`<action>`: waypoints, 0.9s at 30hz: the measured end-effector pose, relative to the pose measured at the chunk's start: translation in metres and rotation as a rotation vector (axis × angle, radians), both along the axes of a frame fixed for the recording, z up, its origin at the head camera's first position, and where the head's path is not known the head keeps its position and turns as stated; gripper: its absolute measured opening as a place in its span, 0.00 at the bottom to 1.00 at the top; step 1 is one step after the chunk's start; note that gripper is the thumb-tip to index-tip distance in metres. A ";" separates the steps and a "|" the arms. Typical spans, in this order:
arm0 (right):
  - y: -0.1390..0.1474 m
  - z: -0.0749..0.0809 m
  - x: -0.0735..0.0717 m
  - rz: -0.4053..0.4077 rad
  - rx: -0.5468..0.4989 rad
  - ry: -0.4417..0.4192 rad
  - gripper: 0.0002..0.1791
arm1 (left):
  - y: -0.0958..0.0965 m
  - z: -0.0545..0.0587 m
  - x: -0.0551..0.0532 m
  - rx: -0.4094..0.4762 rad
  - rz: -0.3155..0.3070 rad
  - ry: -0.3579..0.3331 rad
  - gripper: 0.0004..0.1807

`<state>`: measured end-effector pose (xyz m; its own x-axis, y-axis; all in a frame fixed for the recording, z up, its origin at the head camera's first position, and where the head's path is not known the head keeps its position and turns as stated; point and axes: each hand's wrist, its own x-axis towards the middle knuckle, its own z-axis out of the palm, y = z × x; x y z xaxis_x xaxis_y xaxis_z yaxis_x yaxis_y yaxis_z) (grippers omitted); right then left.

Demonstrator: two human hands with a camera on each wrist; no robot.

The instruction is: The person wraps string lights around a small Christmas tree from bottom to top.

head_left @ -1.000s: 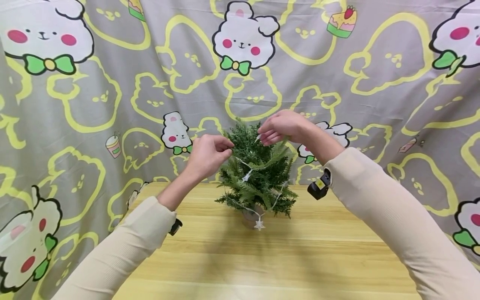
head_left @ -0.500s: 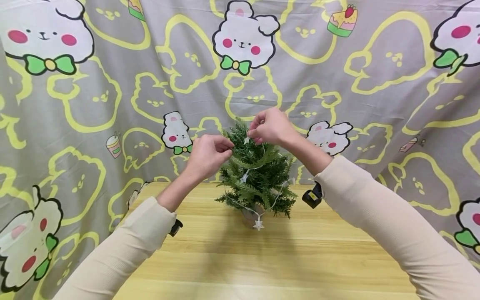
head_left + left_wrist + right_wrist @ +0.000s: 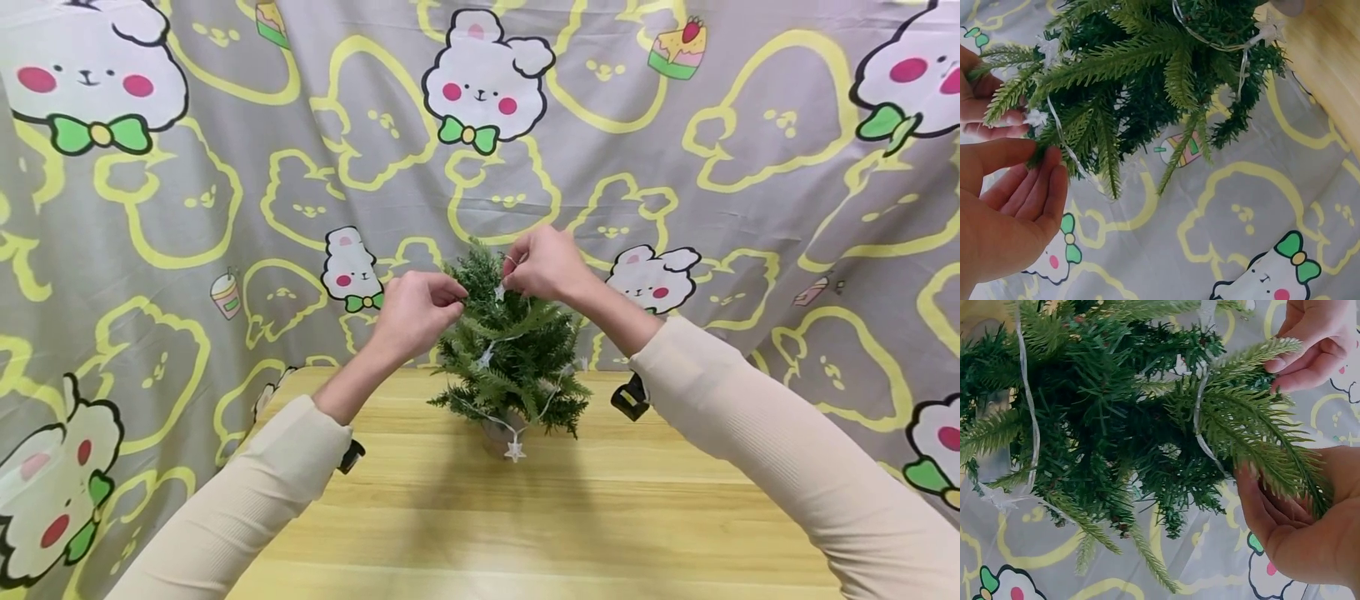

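A small artificial Christmas tree stands on the table with a star string light wound around it. At its upper left, my left hand pinches a branch tip between thumb and fingers; the left wrist view shows this hand close up. Near the treetop my right hand pinches the string's wire, and a clear star hangs just by the fingertips. The right wrist view has the right hand partly behind needles, at the end of the wire.
The tree's pot stands on a light wood-grain table. A grey curtain with cartoon print hangs close behind and at both sides. Other clear stars, such as one star at the front, sit among the branches.
My right hand has moved left and inward over the treetop, bringing the wire and a star to the front of the upper branches. The left hand has stayed in place.
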<state>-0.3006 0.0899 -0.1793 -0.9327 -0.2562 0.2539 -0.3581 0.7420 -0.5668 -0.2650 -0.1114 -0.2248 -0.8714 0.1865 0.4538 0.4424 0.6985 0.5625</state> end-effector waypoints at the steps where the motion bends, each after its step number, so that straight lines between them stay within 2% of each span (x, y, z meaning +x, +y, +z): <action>1: 0.000 0.002 0.001 0.003 0.012 -0.026 0.04 | 0.000 0.000 0.000 0.000 0.000 -0.004 0.08; 5: -0.002 0.009 0.002 0.019 0.106 -0.094 0.12 | -0.001 -0.002 -0.001 -0.003 -0.003 -0.013 0.08; 10: -0.003 0.018 0.003 0.036 0.273 -0.110 0.18 | -0.001 -0.002 -0.001 -0.014 -0.005 0.002 0.07; 14: -0.005 0.022 0.004 0.052 0.336 -0.133 0.17 | -0.001 -0.001 -0.001 -0.023 -0.005 0.013 0.07; 20: -0.008 0.032 0.002 0.085 0.400 -0.185 0.10 | 0.000 0.001 -0.001 -0.035 -0.010 0.027 0.08; 23: -0.014 0.035 0.001 0.071 0.406 -0.146 0.09 | 0.001 0.002 0.000 -0.035 -0.013 0.029 0.08; 27: -0.023 0.032 0.001 0.064 0.410 0.020 0.18 | 0.004 0.004 0.002 -0.029 -0.023 0.021 0.07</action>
